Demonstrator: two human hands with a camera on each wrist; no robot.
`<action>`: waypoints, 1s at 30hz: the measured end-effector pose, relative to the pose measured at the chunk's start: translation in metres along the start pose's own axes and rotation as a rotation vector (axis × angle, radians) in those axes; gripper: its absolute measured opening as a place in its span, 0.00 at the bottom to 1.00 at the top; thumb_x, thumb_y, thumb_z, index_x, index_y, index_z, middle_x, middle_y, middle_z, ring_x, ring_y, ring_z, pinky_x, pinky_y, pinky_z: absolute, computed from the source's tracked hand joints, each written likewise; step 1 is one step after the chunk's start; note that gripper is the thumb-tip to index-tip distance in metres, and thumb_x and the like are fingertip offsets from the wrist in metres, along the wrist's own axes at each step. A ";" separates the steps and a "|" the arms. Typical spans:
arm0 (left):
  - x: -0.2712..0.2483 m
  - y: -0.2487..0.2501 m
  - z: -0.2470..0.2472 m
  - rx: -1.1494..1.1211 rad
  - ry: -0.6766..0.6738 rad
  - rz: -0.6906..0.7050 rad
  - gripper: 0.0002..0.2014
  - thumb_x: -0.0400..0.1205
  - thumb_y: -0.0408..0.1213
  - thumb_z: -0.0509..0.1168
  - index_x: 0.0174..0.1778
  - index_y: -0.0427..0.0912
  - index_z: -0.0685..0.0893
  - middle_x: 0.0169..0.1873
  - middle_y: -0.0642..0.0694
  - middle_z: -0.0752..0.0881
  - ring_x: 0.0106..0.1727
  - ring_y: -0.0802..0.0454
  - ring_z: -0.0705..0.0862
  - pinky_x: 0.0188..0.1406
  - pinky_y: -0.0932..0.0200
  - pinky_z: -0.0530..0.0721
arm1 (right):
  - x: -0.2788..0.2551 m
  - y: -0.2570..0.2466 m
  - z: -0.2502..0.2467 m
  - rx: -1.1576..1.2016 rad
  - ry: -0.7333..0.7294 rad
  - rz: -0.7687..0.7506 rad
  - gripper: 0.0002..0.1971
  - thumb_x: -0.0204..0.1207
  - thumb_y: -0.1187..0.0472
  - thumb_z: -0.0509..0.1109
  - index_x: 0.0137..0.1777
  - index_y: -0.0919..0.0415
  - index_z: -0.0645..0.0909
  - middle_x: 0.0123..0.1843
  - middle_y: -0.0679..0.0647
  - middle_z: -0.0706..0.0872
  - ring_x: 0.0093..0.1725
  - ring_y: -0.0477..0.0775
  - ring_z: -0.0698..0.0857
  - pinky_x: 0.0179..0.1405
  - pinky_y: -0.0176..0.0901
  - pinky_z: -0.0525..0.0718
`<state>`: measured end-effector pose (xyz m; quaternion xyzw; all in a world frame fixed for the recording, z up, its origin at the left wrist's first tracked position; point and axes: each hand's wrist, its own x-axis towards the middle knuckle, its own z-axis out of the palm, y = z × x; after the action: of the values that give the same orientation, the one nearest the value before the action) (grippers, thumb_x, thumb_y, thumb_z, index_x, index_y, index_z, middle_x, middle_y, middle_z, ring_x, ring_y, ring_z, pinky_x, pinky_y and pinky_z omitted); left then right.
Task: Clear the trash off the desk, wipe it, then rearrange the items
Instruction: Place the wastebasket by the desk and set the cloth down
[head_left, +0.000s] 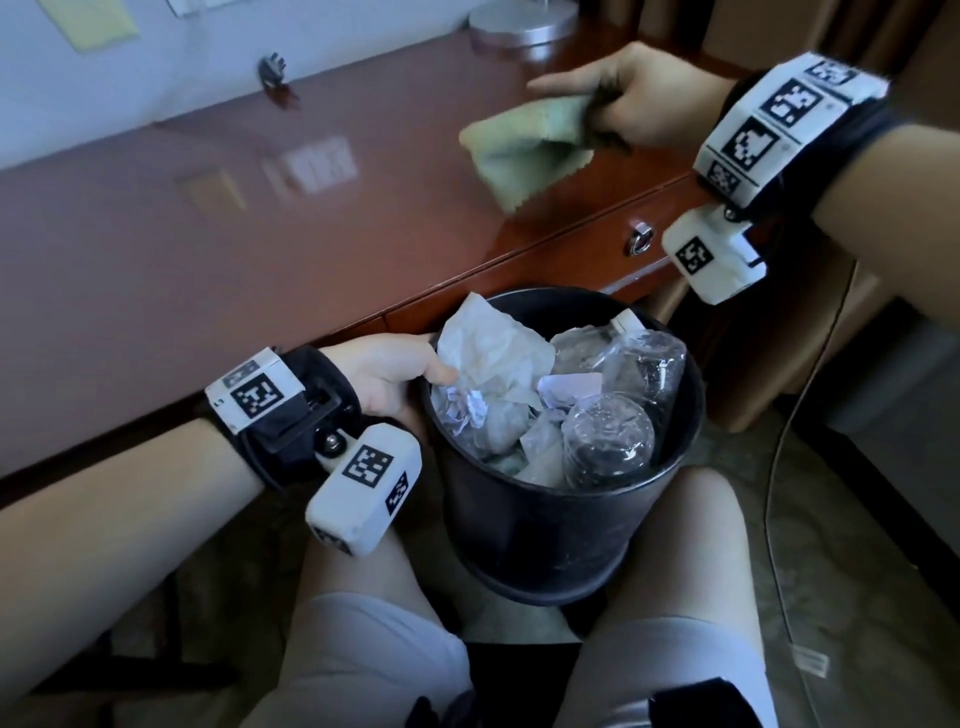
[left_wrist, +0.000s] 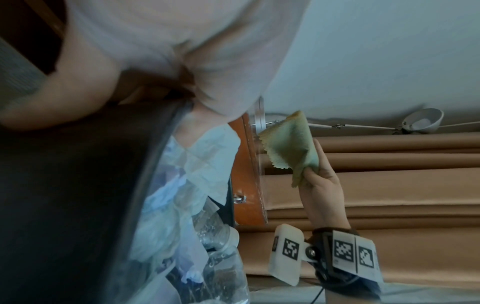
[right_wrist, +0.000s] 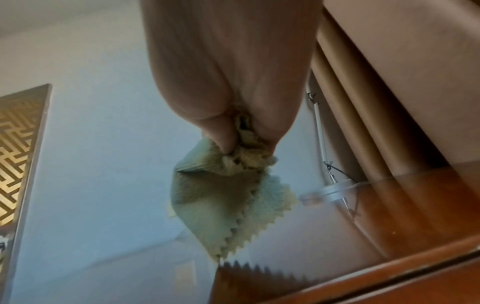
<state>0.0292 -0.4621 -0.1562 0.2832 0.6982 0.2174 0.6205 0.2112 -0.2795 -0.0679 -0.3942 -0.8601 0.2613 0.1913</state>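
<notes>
Head view: one bin, one cloth, two bottles.

One black bin, held between knees below desk's front edge. Inside: two clear plastic bottles, one large crumpled tissue, several smaller paper scraps, exact number unclear. One green cloth. One lamp base at desk's far edge. One drawer knob.
</notes>
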 end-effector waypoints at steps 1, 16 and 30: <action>-0.002 -0.001 -0.002 0.007 0.000 0.002 0.17 0.86 0.21 0.50 0.60 0.45 0.76 0.44 0.41 0.85 0.40 0.42 0.85 0.33 0.41 0.81 | 0.008 -0.001 0.004 -0.010 0.023 0.019 0.33 0.76 0.77 0.54 0.73 0.45 0.74 0.52 0.48 0.83 0.22 0.32 0.76 0.24 0.22 0.72; -0.017 -0.021 -0.032 0.118 0.005 -0.031 0.14 0.85 0.22 0.54 0.54 0.44 0.80 0.46 0.40 0.87 0.42 0.42 0.86 0.26 0.49 0.88 | 0.055 -0.023 0.068 -0.295 -0.403 0.200 0.32 0.81 0.57 0.63 0.82 0.49 0.56 0.56 0.63 0.82 0.39 0.58 0.83 0.43 0.44 0.79; -0.017 -0.020 -0.031 0.114 0.047 -0.014 0.14 0.85 0.22 0.54 0.50 0.45 0.80 0.39 0.42 0.87 0.36 0.45 0.87 0.31 0.48 0.87 | 0.058 -0.047 0.092 -0.507 -0.569 -0.178 0.29 0.81 0.59 0.58 0.72 0.22 0.62 0.75 0.49 0.73 0.68 0.60 0.77 0.73 0.56 0.69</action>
<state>-0.0028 -0.4871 -0.1524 0.3080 0.7259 0.1795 0.5882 0.0995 -0.2875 -0.1051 -0.2647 -0.9468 0.1217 -0.1366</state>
